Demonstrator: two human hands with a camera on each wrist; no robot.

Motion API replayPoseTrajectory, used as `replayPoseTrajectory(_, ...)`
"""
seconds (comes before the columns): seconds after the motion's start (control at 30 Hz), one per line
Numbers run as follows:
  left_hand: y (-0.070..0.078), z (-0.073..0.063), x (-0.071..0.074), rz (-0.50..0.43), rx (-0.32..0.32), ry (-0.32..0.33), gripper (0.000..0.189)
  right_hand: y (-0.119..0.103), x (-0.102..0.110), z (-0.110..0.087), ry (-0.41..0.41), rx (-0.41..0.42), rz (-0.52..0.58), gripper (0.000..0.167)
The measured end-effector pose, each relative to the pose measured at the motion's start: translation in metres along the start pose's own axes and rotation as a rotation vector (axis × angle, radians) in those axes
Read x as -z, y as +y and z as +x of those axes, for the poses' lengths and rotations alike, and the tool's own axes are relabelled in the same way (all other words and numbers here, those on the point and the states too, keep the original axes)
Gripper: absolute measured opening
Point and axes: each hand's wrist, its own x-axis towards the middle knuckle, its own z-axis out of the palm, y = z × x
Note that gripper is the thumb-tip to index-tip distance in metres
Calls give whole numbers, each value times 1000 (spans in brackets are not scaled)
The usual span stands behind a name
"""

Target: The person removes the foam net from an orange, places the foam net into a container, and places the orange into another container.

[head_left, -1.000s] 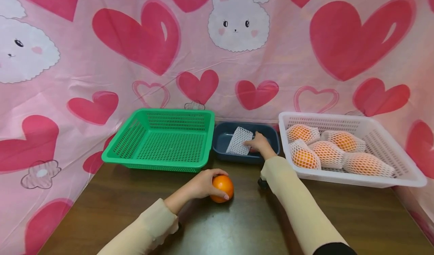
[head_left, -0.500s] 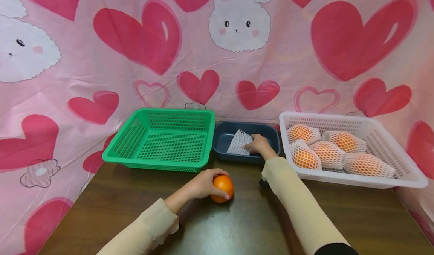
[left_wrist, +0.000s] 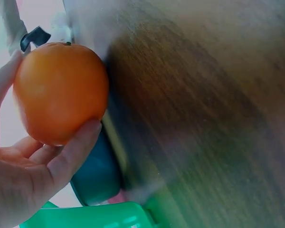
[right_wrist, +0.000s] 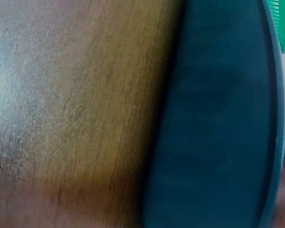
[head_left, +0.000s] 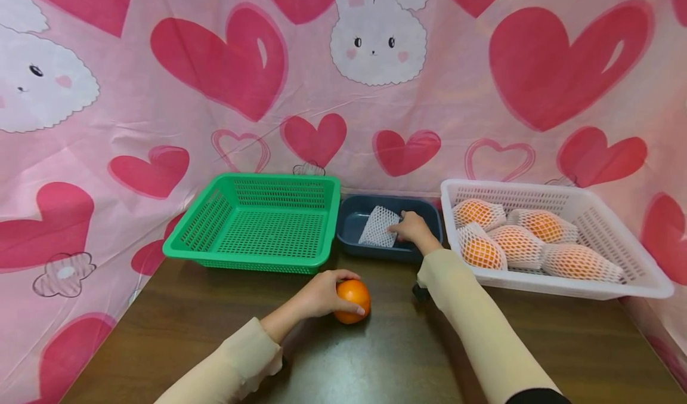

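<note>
My left hand (head_left: 322,293) grips a bare orange (head_left: 353,301) low over the table, left of centre. In the left wrist view, the thumb and fingers wrap around the orange (left_wrist: 61,95), whose green stem end shows. My right hand (head_left: 417,231) reaches into a dark blue tub (head_left: 349,246) at the back. Its fingertips are at the right edge of a white foam net sleeve (head_left: 380,228) that lies flat and tilted in the tub. I cannot tell whether they pinch it. The right wrist view mainly shows the outer wall of the tub (right_wrist: 213,114).
A green slotted basket (head_left: 268,231) with nothing inside stands left of the tub. To its right, a white basket (head_left: 590,195) holds several oranges in foam nets (head_left: 483,253). A pink heart-print cloth (head_left: 376,105) hangs behind the brown wooden table (head_left: 343,368).
The foam net has settled slightly lower in the tub, and my right hand has shifted a little to the right. The left hand still holds the orange in the same place.
</note>
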Motion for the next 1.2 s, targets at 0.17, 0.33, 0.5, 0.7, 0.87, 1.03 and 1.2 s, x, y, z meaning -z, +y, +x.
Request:
replayPoseTrajectory(0.17,0,-1,1,-18,-3,19,61,-2,1,-2,23,28,20,73)
replayPoseTrajectory(0.33,5,-3,4,-31,-8,48,61,-7,2,-6,28,86,17,68)
replayPoseTrajectory(0.5,16,-6,7,-43,-31,47,61,-17,4,-18,28,144,-7,57)
replayPoseTrajectory(0.7,27,-16,17,-80,-46,73,57,-26,5,-26,34,197,2,51)
replayPoseTrajectory(0.87,31,-23,26,-85,-43,134,54,-35,6,-35,28,238,45,48)
replayPoseTrajectory(1.03,33,-27,34,-80,-37,187,52,-40,-2,-43,-9,264,180,46)
replayPoseTrajectory(1.2,33,-32,47,-79,-20,253,51,-41,-15,-48,-68,291,299,43)
